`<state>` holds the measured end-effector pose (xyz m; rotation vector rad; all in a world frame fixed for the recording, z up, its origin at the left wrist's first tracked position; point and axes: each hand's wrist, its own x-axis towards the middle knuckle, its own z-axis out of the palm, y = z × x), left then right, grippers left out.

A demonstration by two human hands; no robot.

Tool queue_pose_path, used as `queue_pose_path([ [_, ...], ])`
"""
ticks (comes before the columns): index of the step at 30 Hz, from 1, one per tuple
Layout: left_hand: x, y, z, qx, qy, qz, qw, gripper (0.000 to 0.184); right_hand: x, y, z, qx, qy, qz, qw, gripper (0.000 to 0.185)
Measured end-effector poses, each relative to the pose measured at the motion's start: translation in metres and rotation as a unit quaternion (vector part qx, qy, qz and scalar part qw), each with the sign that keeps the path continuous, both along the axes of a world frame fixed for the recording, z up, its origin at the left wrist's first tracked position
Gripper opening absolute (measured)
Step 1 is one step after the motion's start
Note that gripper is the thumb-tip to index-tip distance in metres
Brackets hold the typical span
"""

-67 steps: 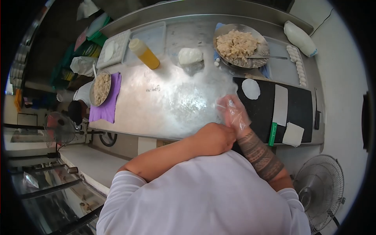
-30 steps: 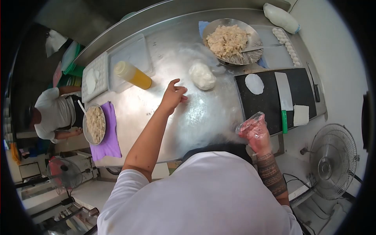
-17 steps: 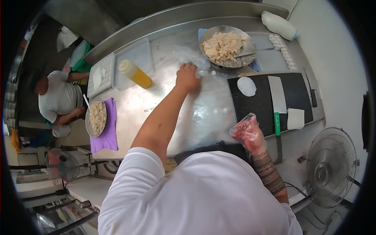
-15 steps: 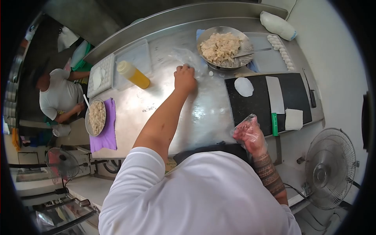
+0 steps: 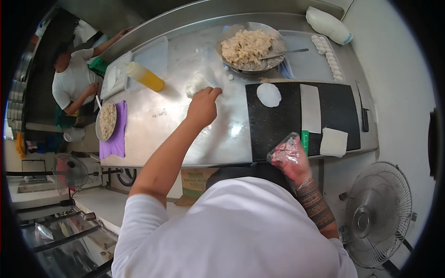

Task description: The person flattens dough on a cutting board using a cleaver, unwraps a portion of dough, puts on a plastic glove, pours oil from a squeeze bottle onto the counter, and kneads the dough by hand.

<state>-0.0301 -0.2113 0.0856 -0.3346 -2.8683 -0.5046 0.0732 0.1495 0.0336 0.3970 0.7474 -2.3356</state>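
My left hand reaches over the steel table, its fingers bent and closed on the edge of a clear plastic bag. A white lump of dough shows in or under the bag, just beyond the fingers. Clear plastic covers my right hand, which is palm up by the table's front edge with loosely spread fingers and nothing visible in it. Nearby, a black board carries a flat white dough round, a wide blade with a green handle, and a folded white cloth.
A metal bowl of pale filling stands at the back, near a tray with dough balls. A knife lies at right. Leftward are a yellow squeeze bottle, a second filling bowl, a purple cloth and a co-worker.
My left hand has shifted left and nearer to me, and the white dough lump now shows beside it. The view has shifted. The co-worker's arm has reached up to the table's back wall.
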Motion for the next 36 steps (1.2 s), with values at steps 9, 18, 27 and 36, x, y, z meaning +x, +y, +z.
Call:
queue_pose_path([
  [9, 0.150, 0.094, 0.273, 0.097, 0.196, -0.332, 0.917, 0.029, -0.028, -0.028, -0.028, -0.027, -0.047, 0.204, 0.977, 0.079],
  [18, 0.142, 0.128, 0.274, 0.131, 0.253, -0.316, 0.905, 0.026, -0.041, -0.080, -0.005, 0.011, 0.021, 0.298, 0.954, 0.072],
  [27, 0.085, 0.063, 0.194, 0.113, 0.143, -0.230, 0.956, 0.025, -0.042, -0.066, 0.008, 0.068, -0.083, 0.177, 0.978, 0.067],
  [36, -0.033, -0.086, -0.041, -0.120, 0.012, 0.000, 0.993, 0.041, 0.017, -0.044, -0.001, 0.066, -0.007, -0.025, 0.997, 0.070],
])
